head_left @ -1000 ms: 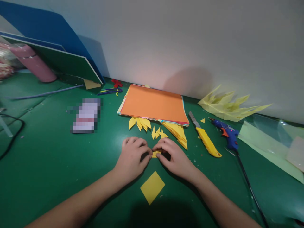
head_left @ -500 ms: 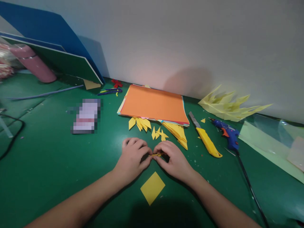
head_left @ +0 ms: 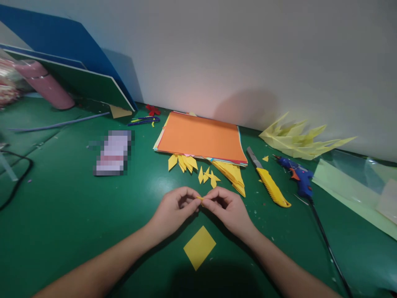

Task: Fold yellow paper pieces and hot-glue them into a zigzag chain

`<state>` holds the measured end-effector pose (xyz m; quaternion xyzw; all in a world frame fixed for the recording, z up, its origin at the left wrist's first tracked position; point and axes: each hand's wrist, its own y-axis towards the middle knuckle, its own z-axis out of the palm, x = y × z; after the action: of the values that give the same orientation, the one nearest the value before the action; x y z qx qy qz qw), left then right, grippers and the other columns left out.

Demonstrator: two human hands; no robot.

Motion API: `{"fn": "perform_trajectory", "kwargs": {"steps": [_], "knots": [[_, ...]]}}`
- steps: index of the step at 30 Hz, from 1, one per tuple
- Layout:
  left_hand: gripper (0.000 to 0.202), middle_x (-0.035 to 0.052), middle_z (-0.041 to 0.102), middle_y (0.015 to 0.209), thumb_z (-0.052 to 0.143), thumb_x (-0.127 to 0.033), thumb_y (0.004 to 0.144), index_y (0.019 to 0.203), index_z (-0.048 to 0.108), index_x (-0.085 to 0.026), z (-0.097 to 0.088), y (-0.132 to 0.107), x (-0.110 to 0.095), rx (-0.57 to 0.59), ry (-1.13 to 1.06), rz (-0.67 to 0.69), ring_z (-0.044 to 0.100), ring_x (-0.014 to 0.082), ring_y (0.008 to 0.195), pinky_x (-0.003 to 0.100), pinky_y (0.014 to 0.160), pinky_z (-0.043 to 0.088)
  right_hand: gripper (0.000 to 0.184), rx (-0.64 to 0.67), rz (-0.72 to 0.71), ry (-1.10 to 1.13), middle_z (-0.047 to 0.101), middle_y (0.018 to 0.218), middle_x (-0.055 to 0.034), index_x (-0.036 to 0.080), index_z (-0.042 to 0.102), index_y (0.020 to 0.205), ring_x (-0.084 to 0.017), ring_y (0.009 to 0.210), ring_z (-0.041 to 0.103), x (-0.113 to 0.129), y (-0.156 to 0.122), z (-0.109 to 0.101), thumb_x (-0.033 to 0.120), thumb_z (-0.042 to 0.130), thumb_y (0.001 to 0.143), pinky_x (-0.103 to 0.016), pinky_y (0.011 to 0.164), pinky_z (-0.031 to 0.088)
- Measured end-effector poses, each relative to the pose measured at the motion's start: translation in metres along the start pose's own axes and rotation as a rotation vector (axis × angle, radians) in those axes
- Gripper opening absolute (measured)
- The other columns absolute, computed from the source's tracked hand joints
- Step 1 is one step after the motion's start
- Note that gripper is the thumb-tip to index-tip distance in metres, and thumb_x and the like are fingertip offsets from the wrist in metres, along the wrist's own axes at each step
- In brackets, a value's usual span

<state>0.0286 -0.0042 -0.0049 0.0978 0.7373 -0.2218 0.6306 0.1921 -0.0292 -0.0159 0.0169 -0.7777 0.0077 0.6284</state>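
Between my fingertips is a small folded piece of yellow paper [head_left: 201,199], mostly hidden. My left hand [head_left: 176,207] pinches its left end, and my right hand [head_left: 228,207] pinches the right end, the two thumbs nearly touching. Below them a flat yellow paper square [head_left: 200,247] lies on the green table, one corner toward me. Just beyond my fingers are several small folded yellow paper pieces [head_left: 205,175]. A fan of pointed yellow pieces [head_left: 182,162] and a stack of folded yellow paper [head_left: 232,176] stick out from under the orange sheets [head_left: 198,134].
A yellow utility knife [head_left: 273,186] and a blue glue gun [head_left: 299,176] with a black cord lie at right. Behind them stands a pale yellow spiky paper form [head_left: 304,138]. At left are a blurred-out rectangular item [head_left: 113,153], a pink bottle [head_left: 46,85] and leaning boards [head_left: 71,78].
Both hands have shifted their grip on the small yellow paper; my left fingers have curled in and the thumbs have risen. Less of the paper shows now. The square stays put.
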Motion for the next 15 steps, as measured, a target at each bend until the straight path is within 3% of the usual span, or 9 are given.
{"fn": "perform_trajectory", "kwargs": {"steps": [11,15], "knots": [[0.019,-0.0031,0.056,0.06,0.061,-0.035,0.072,0.072,0.055,-0.017,-0.0005,0.0016,-0.0044,0.005,-0.121,-0.028,0.052,0.0104,0.057,0.023,0.059,0.044,0.019,0.046,0.012,0.007,0.045,0.051,0.0045,0.018,0.06,0.067,-0.008,0.046,0.033,0.0044,-0.0001,0.001,0.036,0.06,0.074,-0.021,0.043,0.027],[0.019,-0.0018,0.057,0.062,0.059,-0.036,0.073,0.07,0.056,-0.017,0.0012,0.0007,-0.0022,0.01,-0.033,-0.016,0.052,0.0109,0.058,0.023,0.057,0.042,0.017,0.013,-0.008,0.013,0.051,0.056,0.0028,0.018,0.06,0.068,-0.009,0.049,0.042,0.0032,-0.0004,0.0027,0.034,0.061,0.074,-0.021,0.046,0.035]]}}
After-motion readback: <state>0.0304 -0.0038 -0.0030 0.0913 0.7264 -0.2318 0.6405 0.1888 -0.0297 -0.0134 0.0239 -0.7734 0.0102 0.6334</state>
